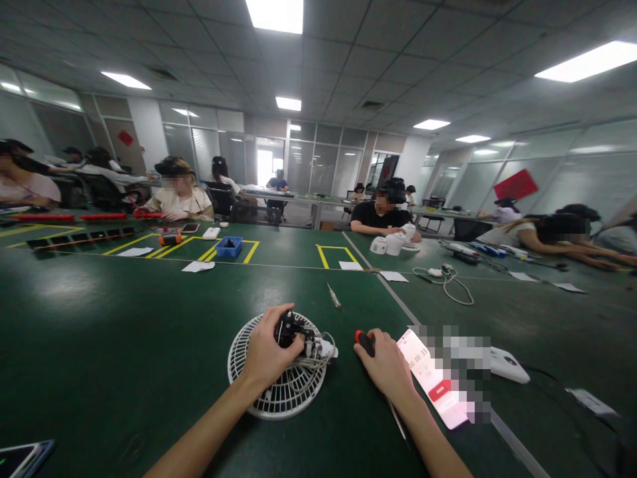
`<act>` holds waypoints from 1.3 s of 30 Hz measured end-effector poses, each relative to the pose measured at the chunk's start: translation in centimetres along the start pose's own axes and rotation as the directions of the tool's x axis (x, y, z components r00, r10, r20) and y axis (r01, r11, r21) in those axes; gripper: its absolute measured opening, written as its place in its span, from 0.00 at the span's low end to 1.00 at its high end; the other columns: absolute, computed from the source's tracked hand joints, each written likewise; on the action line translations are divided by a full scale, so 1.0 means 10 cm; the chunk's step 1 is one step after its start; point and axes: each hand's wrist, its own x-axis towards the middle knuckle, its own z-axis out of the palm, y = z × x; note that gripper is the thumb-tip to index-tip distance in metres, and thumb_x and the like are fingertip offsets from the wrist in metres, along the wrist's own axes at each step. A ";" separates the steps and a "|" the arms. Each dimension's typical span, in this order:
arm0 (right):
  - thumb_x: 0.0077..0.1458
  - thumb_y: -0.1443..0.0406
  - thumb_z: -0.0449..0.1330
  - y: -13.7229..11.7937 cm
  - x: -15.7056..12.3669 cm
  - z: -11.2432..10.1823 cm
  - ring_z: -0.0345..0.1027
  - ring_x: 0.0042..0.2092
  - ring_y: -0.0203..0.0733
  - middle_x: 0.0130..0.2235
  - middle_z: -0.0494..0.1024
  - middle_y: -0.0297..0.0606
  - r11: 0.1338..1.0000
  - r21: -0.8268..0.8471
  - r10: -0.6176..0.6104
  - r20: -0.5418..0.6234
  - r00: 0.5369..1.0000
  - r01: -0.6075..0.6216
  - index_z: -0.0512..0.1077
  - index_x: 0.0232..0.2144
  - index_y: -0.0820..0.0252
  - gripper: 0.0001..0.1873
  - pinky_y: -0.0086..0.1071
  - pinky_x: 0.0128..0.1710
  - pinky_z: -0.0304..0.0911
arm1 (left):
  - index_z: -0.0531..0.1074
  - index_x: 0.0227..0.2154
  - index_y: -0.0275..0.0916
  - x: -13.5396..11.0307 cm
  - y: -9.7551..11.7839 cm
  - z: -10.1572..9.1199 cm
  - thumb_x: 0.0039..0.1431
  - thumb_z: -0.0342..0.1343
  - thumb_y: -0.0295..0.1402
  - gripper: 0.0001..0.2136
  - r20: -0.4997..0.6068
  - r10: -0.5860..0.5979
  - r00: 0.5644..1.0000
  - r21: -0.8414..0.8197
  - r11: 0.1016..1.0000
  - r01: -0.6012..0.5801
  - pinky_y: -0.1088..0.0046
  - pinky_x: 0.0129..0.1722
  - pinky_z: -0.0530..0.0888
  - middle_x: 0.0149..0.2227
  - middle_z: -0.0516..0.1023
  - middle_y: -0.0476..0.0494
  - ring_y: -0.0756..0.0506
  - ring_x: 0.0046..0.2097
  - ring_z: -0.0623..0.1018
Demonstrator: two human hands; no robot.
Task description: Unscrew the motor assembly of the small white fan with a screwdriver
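A round white fan grille (241,362) lies on the green table with a black motor (287,326) and a bundle of pale cable (316,358) on it. My left hand (271,345) is closed round the black motor, thumb on the near side and fingers on the far side. To the right, my right hand (385,362) grips the red-and-black handle of a screwdriver (365,342). Its metal shaft runs back toward me under my wrist. A smaller screwdriver (334,296) with a clear handle lies beyond the grille.
Right of my right hand lie a lit phone (432,382) and a white device (508,365) with a cable. Farther off are a blue bin (229,247), a coiled grey cable (450,279) and white fan parts (393,243) before a person (381,216). Another phone (24,459) sits near left.
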 end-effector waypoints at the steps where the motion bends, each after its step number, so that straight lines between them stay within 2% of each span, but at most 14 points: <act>1: 0.64 0.57 0.55 0.01 0.00 -0.01 0.71 0.49 0.54 0.47 0.75 0.51 1.000 0.005 0.011 0.014 1.000 -0.012 0.71 0.47 0.61 0.16 0.40 0.42 0.63 | 0.71 0.54 0.44 0.00 0.00 0.00 0.54 0.61 0.31 0.22 0.001 0.001 1.000 -0.001 1.000 -0.001 0.57 0.56 0.75 0.51 0.77 0.43 0.40 0.52 0.78; 6: 0.69 0.56 0.47 0.00 0.02 -0.06 0.72 0.51 0.57 0.52 0.75 0.56 0.998 -0.001 0.066 0.058 0.996 -0.066 0.72 0.53 0.64 0.23 0.42 0.44 0.64 | 0.71 0.54 0.44 0.00 0.02 -0.01 0.55 0.61 0.31 0.22 0.007 -0.007 1.000 -0.002 1.000 0.007 0.57 0.56 0.75 0.50 0.77 0.43 0.40 0.52 0.78; 14: 0.69 0.60 0.42 0.02 0.02 -0.08 0.73 0.50 0.55 0.54 0.74 0.54 0.997 0.036 0.065 0.036 0.997 -0.067 0.65 0.63 0.60 0.26 0.41 0.43 0.64 | 0.70 0.54 0.44 0.00 0.01 -0.01 0.55 0.62 0.30 0.22 0.010 0.006 1.000 0.004 1.000 -0.006 0.58 0.56 0.74 0.50 0.77 0.44 0.41 0.52 0.77; 18: 0.68 0.65 0.40 0.06 0.02 -0.08 0.72 0.48 0.52 0.50 0.72 0.50 0.999 0.041 0.014 -0.001 1.000 -0.014 0.66 0.63 0.58 0.26 0.40 0.45 0.64 | 0.70 0.54 0.44 0.00 0.00 -0.01 0.54 0.62 0.30 0.23 0.007 -0.002 1.000 -0.004 1.000 0.002 0.58 0.56 0.73 0.51 0.76 0.44 0.41 0.52 0.77; 23: 0.68 0.67 0.40 0.09 0.04 -0.10 0.70 0.50 0.51 0.49 0.71 0.50 0.996 0.085 -0.004 -0.007 1.000 0.005 0.72 0.57 0.60 0.26 0.40 0.49 0.63 | 0.70 0.54 0.45 0.00 0.00 -0.01 0.54 0.62 0.31 0.22 0.010 -0.006 1.000 -0.009 1.000 0.006 0.58 0.56 0.74 0.51 0.76 0.44 0.41 0.52 0.77; 27: 0.67 0.61 0.46 0.06 0.04 -0.12 0.69 0.54 0.54 0.51 0.71 0.51 0.995 0.087 0.041 -0.029 0.999 -0.038 0.70 0.58 0.62 0.23 0.42 0.52 0.63 | 0.70 0.54 0.44 0.01 0.01 -0.02 0.54 0.62 0.30 0.22 0.004 0.004 1.000 -0.004 1.000 -0.004 0.59 0.55 0.74 0.51 0.77 0.44 0.41 0.52 0.77; 31: 0.63 0.61 0.54 0.04 0.03 -0.12 0.68 0.56 0.56 0.54 0.70 0.51 0.997 0.061 0.053 -0.026 0.998 -0.051 0.65 0.62 0.62 0.27 0.42 0.51 0.63 | 0.70 0.54 0.44 0.00 0.02 -0.02 0.55 0.61 0.31 0.22 0.007 0.005 1.000 0.001 1.000 -0.005 0.59 0.55 0.74 0.50 0.77 0.44 0.41 0.52 0.77; 39: 0.61 0.63 0.55 0.03 -0.01 -0.08 0.67 0.55 0.56 0.54 0.70 0.51 0.999 0.045 0.004 -0.047 0.999 -0.001 0.65 0.62 0.61 0.27 0.42 0.50 0.64 | 0.72 0.53 0.43 0.05 0.02 -0.08 0.53 0.61 0.34 0.22 0.051 -0.048 0.998 -0.040 0.998 0.050 0.59 0.56 0.73 0.51 0.77 0.43 0.40 0.53 0.77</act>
